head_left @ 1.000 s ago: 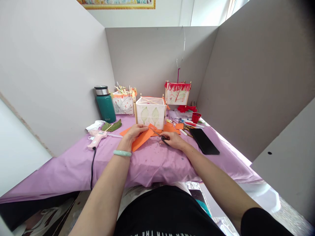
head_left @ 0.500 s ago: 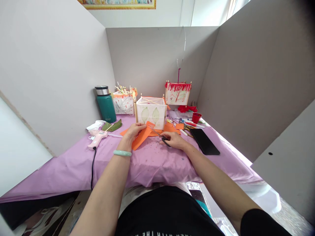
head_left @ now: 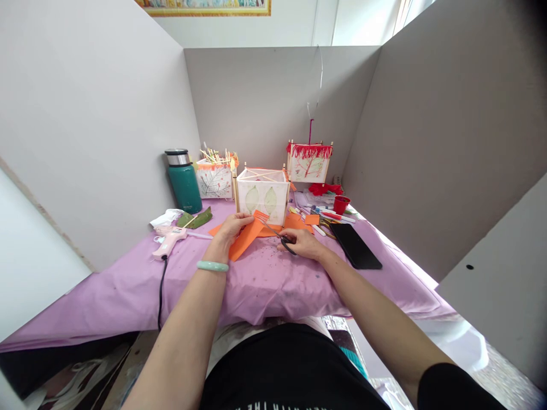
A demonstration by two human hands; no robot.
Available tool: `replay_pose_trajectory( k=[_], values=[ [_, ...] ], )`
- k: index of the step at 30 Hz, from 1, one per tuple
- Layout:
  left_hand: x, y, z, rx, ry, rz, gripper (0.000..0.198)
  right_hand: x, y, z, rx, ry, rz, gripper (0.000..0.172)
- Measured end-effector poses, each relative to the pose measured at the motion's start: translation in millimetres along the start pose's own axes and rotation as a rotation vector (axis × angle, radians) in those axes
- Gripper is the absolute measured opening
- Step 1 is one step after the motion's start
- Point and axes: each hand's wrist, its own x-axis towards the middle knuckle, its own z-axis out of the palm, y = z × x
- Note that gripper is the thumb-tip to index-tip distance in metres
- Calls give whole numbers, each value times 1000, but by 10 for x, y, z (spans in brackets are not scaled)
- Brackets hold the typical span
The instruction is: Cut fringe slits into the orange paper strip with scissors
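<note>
My left hand (head_left: 234,226) pinches a strip of orange paper (head_left: 243,242), whose upper end is cut into a fringe of narrow strips. My right hand (head_left: 300,243) is closed round the dark handles of a pair of scissors (head_left: 288,245). The scissors' blades point left and reach the fringed end of the paper. Just behind the hands stands a white lantern (head_left: 262,196) with two green leaf prints on its front and thin wooden sticks at its corners. More orange paper (head_left: 294,222) lies on the cloth at its foot.
On the left are a pink glue gun (head_left: 170,241), a green leaf (head_left: 199,218) and a teal bottle (head_left: 183,185). A black phone (head_left: 355,246), several markers and a red cup (head_left: 341,204) lie right. Decorated lanterns (head_left: 215,181) stand or hang behind. Grey panels (head_left: 277,97) enclose the purple-covered table.
Almost nothing differs. Both hands, the scissors and the orange paper keep nearly the same place, with only a very slight shift at the fringed end.
</note>
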Motion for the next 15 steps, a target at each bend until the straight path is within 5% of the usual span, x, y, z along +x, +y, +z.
replay_pose_trajectory(
  k=[15],
  values=[
    [9,-3,2,9,-14,1,34,-3,-16,-4,-9,-16,-4,43]
  ],
)
